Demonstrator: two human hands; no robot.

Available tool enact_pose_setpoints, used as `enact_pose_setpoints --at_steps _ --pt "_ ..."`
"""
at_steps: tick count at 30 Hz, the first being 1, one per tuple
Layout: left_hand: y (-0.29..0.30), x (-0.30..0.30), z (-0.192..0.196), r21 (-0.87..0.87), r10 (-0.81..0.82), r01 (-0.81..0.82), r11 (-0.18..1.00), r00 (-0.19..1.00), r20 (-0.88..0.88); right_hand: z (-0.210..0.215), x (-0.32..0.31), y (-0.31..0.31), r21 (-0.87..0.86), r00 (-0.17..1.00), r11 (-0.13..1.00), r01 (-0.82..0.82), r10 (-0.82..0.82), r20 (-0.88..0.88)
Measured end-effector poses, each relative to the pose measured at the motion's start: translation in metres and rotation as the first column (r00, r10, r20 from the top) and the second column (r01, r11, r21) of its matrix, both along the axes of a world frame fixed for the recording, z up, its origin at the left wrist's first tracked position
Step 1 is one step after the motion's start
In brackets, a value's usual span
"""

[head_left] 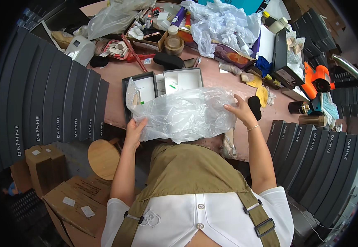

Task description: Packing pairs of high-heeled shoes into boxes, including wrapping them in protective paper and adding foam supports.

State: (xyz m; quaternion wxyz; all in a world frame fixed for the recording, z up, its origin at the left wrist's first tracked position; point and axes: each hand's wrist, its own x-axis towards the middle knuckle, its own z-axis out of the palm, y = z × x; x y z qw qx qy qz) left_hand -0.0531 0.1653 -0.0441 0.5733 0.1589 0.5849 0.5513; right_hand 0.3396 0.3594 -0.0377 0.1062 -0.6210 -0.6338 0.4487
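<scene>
Plastic wrap (183,117) spans the table's (114,77) near side. Left hand (133,133) pinches its left end; right hand's (245,113) grip is unclear. Sweeping low could knock the near-right shoe (229,145) off.

orange blower (309,80), right | wooden stool (103,159), left | brown cartons (74,224), lower left

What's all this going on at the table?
A person in an olive apron grips one end of some crinkled, translucent plastic wrapping with the left hand; the right hand is at the other end. Just beyond, two open dark-rimmed box halves lie on the pink table. A pale shoe sits near the right hand.
</scene>
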Motion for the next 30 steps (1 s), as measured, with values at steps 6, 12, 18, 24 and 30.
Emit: enact_pose_setpoints --at_steps 6,12,18,24,30 --pt "-0.008 -0.022 -0.001 0.013 -0.070 0.071 0.997 0.994 -0.083 0.016 -0.018 0.001 -0.373 0.682 0.889 0.265 -0.446 -0.580" --pt "-0.003 -0.043 0.025 0.112 0.001 0.005 0.994 0.998 -0.062 0.031 0.007 0.000 -0.284 0.624 0.942 0.180 -0.332 -0.708" --pt "-0.014 -0.064 0.007 0.201 -0.128 0.092 0.975 0.977 0.171 0.011 0.021 0.003 -0.298 0.560 0.949 -0.099 -0.195 -0.805" --pt "-0.013 -0.073 0.019 -0.121 -0.265 0.252 0.960 0.959 -0.104 0.027 0.030 0.009 0.056 0.842 0.904 -0.423 0.415 -0.344" --pt "-0.012 -0.053 0.060 -0.005 -0.252 0.363 0.932 0.637 -0.728 0.084 0.024 0.032 0.171 0.754 0.734 -0.657 0.635 0.168"
